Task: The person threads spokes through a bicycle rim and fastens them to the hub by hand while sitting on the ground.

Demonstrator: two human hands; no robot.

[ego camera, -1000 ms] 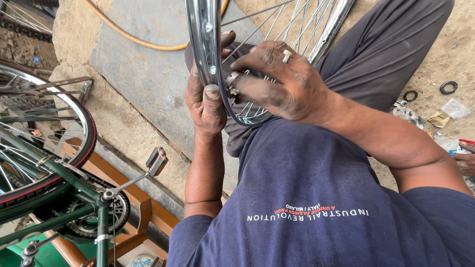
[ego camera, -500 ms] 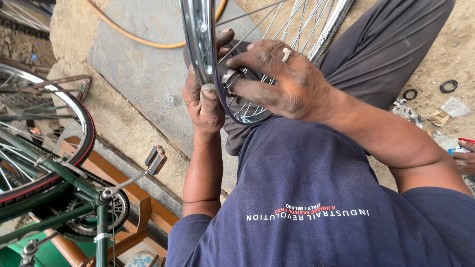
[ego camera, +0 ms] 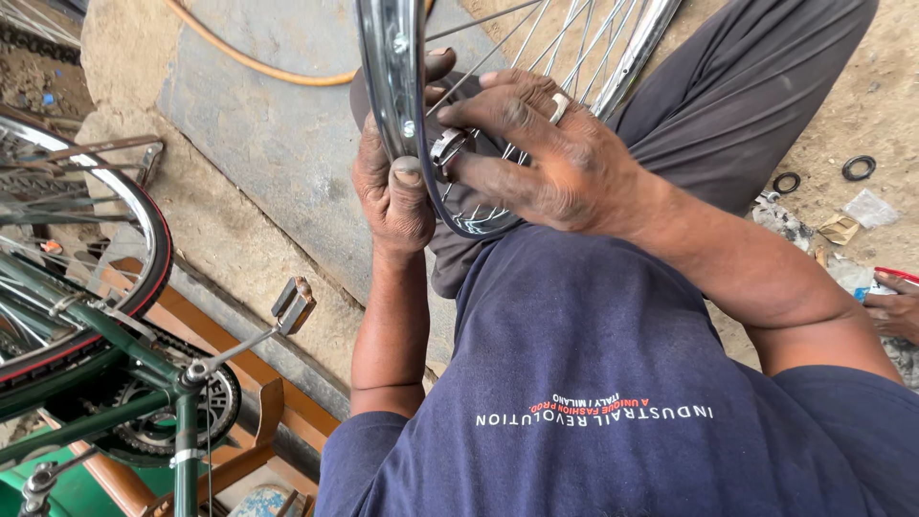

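Up at the top centre of the frame, the bare rim (ego camera: 392, 86) stands on edge across the person's lap, and the left hand (ego camera: 397, 187) is wrapped shut around it, thumb pressed flat on the near face. The right hand (ego camera: 546, 158), a ring on one finger, comes in from the right with its fingertips pinched together on a small round metal tool (ego camera: 448, 148) seated at the inside of the rim, right where a spoke (ego camera: 536, 72) meets it. It reads as spoke adjustment, one nipple at a time, the work in mid-course. By the look of it, the next move calls for a firm steady rim in the left hand and a small, careful twist from the right, without letting the tool slip off the nipple. Around them: bare sandy ground (ego camera: 862, 77) at the right, with two black rubber rings (ego camera: 859, 168) and scraps lying on it, and another person's hand (ego camera: 890, 311) at the right edge. A grey concrete slab (ego camera: 278, 134) runs down the upper left with an orange hose (ego camera: 249, 62) curving over it. At lower left stands a green bicycle (ego camera: 86, 383), its pedal (ego camera: 292, 304) sticking up and chainring showing.
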